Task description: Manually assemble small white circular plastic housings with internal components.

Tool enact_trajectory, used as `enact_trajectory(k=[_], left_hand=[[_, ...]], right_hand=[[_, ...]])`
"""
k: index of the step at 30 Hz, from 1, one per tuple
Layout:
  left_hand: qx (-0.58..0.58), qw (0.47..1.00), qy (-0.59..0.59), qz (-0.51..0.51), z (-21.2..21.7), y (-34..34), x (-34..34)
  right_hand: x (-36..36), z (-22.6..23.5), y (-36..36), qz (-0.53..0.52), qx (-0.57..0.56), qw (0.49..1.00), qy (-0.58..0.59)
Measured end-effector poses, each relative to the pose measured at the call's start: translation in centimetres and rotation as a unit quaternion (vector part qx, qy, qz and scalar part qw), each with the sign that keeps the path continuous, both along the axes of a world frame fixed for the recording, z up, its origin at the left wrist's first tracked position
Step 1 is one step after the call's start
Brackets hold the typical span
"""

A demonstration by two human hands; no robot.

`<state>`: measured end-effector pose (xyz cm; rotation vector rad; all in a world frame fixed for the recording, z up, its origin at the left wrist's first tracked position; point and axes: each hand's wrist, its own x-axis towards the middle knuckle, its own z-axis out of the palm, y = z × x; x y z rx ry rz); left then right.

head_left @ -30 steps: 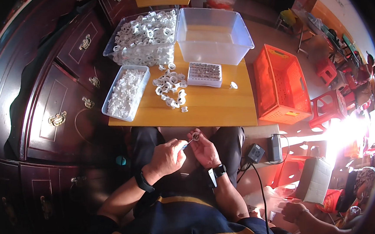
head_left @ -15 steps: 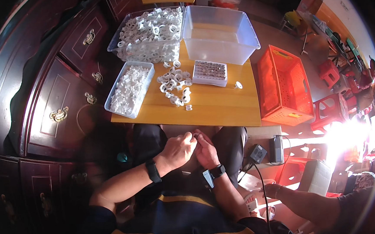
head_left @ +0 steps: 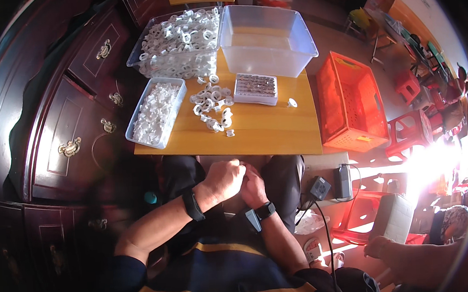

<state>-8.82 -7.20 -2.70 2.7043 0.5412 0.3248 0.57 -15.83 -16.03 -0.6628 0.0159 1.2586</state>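
Note:
My left hand [head_left: 226, 179] and my right hand [head_left: 254, 188] meet over my lap, just off the near edge of the wooden table [head_left: 276, 135]. The fingers of both are closed and pressed together at the tips; whatever they hold is hidden. Closest on the tabletop lie loose white plastic rings [head_left: 209, 103] in a loose pile. Left of them is a shallow clear tray [head_left: 164, 141] of small white pieces. To their right sits a white box [head_left: 256, 101] with rows of small metallic parts, and beyond it one white round piece [head_left: 292, 103].
At the table's back, a clear bin [head_left: 176, 59] heaped with white rings adjoins another clear bin [head_left: 266, 62]. An orange crate [head_left: 352, 132] stands at the right. Dark drawers [head_left: 55, 147] line the left. Below right are a black device with a cable [head_left: 320, 187] and another person's arm [head_left: 415, 261].
Both hands stay together, with the left wrist turned slightly. The other person's hand has moved right, away from me. The whole view has shifted a little.

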Motion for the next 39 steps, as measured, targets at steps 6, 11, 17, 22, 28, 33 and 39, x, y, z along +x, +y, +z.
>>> enact_trajectory(k=[6, 11, 17, 22, 28, 33, 39], left_hand=[[-0.013, 1.0, -0.016, -0.012, 0.5, -1.5, 0.3], [0.027, 0.999, -0.036, 0.009, 2.8, -0.3, 0.0], [0.045, 0.997, -0.056, -0.014, 3.0, 0.5, 0.2], [0.067, 0.995, -0.07, -0.009, 2.5, 0.9, 0.8], [0.065, 0.996, -0.046, -0.043, 1.6, 1.7, 1.4], [0.01, 0.999, 0.023, -0.043, 1.6, 2.7, 2.5], [-0.056, 0.996, 0.055, -0.03, 2.7, 2.7, 2.2]], right_hand=[[0.9, 0.1, -0.2, 0.029, 0.08, 0.99, 0.108], [0.7, 0.6, 0.5, -0.047, 0.078, 0.983, 0.158], [0.7, 1.6, 0.0, -0.036, 0.077, 0.988, 0.133], [0.6, 2.6, 0.1, -0.025, 0.057, 0.991, 0.121], [0.4, 1.5, 0.2, -0.021, 0.063, 0.993, 0.097], [0.4, 1.5, -0.1, -0.018, 0.067, 0.995, 0.069], [1.1, 0.5, 0.1, -0.021, 0.085, 0.984, 0.156]])
